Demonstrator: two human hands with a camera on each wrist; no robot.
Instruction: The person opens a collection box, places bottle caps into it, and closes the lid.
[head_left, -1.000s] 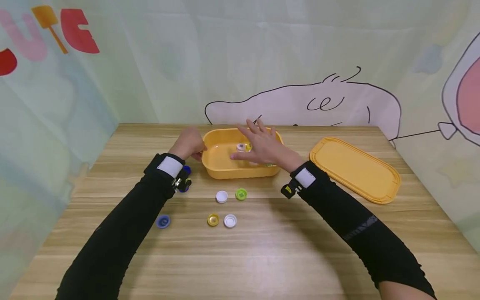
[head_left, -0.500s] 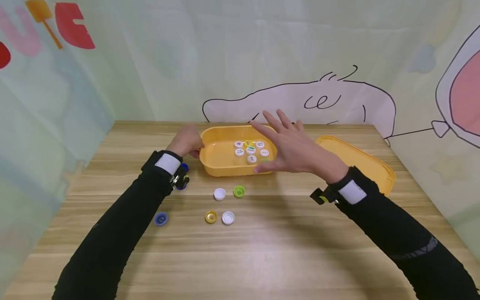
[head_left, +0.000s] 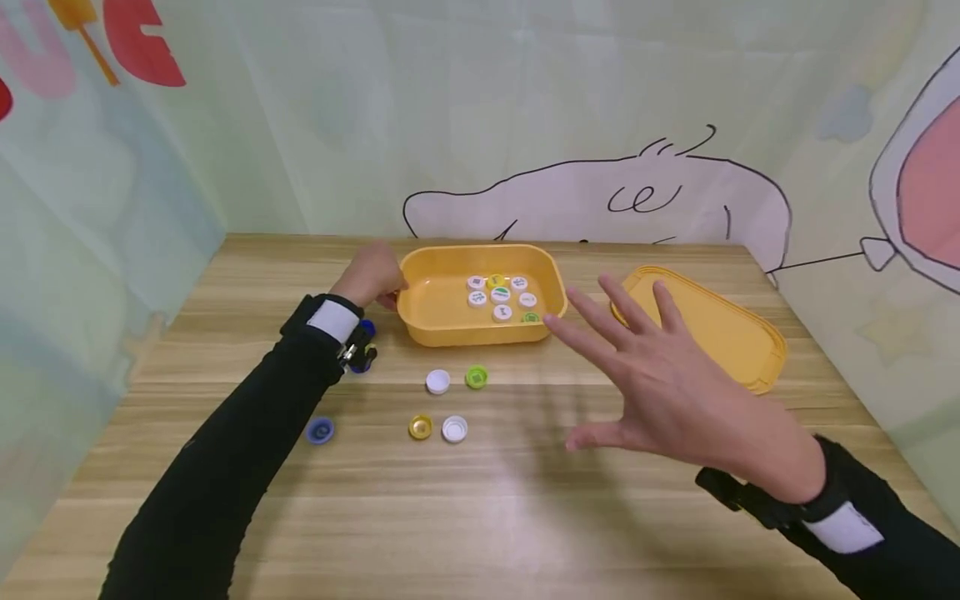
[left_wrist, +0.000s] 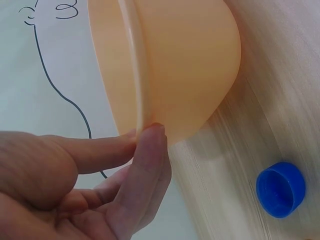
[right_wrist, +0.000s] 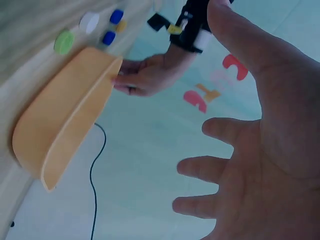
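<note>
A yellow-orange plastic box (head_left: 435, 333) stands at the back of the wooden table, several bottle caps (head_left: 500, 294) lying in its right half, mostly white ones. My left hand (head_left: 371, 275) pinches the box's left rim between thumb and fingers, as the left wrist view shows close up. To the right of the box, my right hand (head_left: 667, 383) hovers with fingers spread, holding nothing. In front of the box lie a white cap (head_left: 438, 382), a green cap (head_left: 476, 377), a gold cap (head_left: 421, 427) and another white cap (head_left: 454, 429).
A blue cap (head_left: 320, 430) lies at the front left. Near the left wrist sits a darker blue cap (left_wrist: 281, 190), with more caps partly behind the wrist strap. The flat yellow lid (head_left: 705, 325) rests at the right. A printed cloth backdrop (head_left: 375, 125) rises behind the table.
My right hand has moved from over the box toward the right and nearer, uncovering the caps inside. The left hand keeps its hold on the rim.
</note>
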